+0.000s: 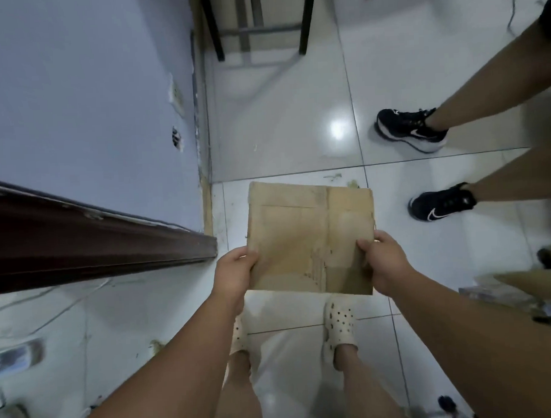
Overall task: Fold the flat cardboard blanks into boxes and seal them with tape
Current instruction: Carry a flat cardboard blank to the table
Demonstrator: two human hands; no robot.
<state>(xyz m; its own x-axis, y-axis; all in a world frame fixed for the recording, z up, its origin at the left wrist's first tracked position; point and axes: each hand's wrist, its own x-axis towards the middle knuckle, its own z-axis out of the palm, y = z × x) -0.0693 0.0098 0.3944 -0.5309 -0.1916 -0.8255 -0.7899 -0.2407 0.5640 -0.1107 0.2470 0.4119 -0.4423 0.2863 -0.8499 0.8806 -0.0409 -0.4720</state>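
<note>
- Two hands are gripping one cardboard blank [300,239]: my left hand [234,273] is pinching its near-left edge and my right hand [385,261] is pinching its right edge, with the thumbs on top and the fingers hidden underneath.
- The blank is hanging flat between the hands and reaching out beyond them, above the tiled floor [279,114], not yet opened.
- A crease is running down its middle, and the paper skin is looking torn between the hands, nearer the right thumb.
- I am judging this step as popping the flat sleeve open, so I am planning to press the two held edges toward each other and let the panels square up along their creases.
- I am treating the torn patch as the weak spot. Squeezing there is risking a rip, so I am favouring pressure at the edges.
- Someone's black sneakers [413,130] are standing well beyond the right hand, so I am intending to work close to my body.
- I am seeing no tape clearly. The blurred clutter [508,288] to the right of the right hand is too unclear to name.
</note>
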